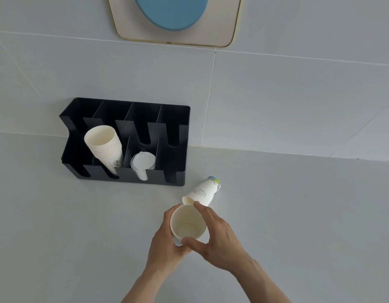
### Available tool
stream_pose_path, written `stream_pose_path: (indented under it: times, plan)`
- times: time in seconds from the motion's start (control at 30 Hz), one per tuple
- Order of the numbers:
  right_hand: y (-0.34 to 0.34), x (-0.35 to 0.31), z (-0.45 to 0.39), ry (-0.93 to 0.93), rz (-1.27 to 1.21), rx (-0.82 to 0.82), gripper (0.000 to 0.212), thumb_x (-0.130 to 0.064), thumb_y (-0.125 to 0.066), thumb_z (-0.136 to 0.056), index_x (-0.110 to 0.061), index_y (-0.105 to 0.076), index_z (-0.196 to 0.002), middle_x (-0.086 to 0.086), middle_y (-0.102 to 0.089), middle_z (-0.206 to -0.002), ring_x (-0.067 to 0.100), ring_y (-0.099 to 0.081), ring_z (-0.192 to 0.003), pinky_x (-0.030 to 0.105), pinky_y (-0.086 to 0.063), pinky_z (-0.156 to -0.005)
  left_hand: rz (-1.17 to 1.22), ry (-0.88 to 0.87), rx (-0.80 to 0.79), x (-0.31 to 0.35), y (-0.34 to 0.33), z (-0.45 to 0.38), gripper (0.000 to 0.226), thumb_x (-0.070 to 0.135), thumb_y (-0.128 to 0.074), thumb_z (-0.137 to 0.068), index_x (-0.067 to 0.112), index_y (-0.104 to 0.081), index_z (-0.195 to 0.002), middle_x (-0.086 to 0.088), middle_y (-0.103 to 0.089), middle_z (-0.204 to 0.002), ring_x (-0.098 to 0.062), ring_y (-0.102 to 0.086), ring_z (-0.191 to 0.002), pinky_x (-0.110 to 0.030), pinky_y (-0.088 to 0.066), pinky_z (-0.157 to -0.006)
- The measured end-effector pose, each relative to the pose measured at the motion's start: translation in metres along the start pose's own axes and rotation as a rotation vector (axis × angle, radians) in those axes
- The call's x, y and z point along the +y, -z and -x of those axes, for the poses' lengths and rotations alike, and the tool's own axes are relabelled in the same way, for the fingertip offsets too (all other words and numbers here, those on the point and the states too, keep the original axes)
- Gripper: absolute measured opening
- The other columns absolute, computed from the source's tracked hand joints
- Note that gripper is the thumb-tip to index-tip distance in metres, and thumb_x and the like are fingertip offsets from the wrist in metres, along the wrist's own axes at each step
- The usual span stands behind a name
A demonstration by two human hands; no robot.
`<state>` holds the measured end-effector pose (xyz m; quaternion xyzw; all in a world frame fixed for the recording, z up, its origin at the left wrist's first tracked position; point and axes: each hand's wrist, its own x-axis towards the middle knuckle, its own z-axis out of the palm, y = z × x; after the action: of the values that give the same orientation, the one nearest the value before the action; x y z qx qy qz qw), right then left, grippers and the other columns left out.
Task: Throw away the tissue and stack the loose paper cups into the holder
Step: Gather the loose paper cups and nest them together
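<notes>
A white paper cup is upright with its mouth towards me, held between both hands. My left hand wraps its left side and base. My right hand pinches its rim with thumb and fingers. Just behind it, another printed paper cup lies on its side on the grey counter, mouth towards my hands. The black cup holder stands against the wall; a stack of paper cups leans in its second slot. No tissue is in view.
Clear plastic lids sit in the holder's third slot; its other compartments show nothing inside. A gold-rimmed mirror with a blue oval hangs on the tiled wall above. The grey counter stretches to the right and left.
</notes>
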<state>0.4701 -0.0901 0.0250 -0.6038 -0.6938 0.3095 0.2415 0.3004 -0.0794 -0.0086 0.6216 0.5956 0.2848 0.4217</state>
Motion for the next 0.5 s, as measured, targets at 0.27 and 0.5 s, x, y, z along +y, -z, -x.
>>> stream_pose_path:
  times: [0.27, 0.5]
  plan:
    - [0.004, 0.0, -0.001, -0.019, -0.035, -0.009, 0.085, -0.064, -0.069, -0.082, -0.034, -0.034, -0.154, -0.021, -0.05, -0.147, 0.003, -0.053, -0.126, 0.031, -0.049, -0.102, -0.022, 0.01, 0.006, 0.001, -0.001, 0.001, 0.109, 0.039, -0.09, -0.06, 0.067, -0.015, -0.133, 0.037, -0.06, -0.111, 0.001, -0.064, -0.096, -0.014, -0.051, -0.069]
    - [0.035, 0.033, -0.055, -0.06, 0.098, 0.186, 0.056, -0.024, -0.072, -0.09, -0.02, -0.056, -0.144, -0.003, -0.063, -0.141, 0.021, -0.061, -0.126, 0.042, -0.052, -0.102, 0.0, -0.028, 0.006, 0.0, 0.001, 0.001, 0.1, 0.038, -0.094, -0.053, 0.067, -0.028, -0.122, 0.041, -0.051, -0.123, 0.012, -0.056, -0.105, -0.014, -0.047, -0.074]
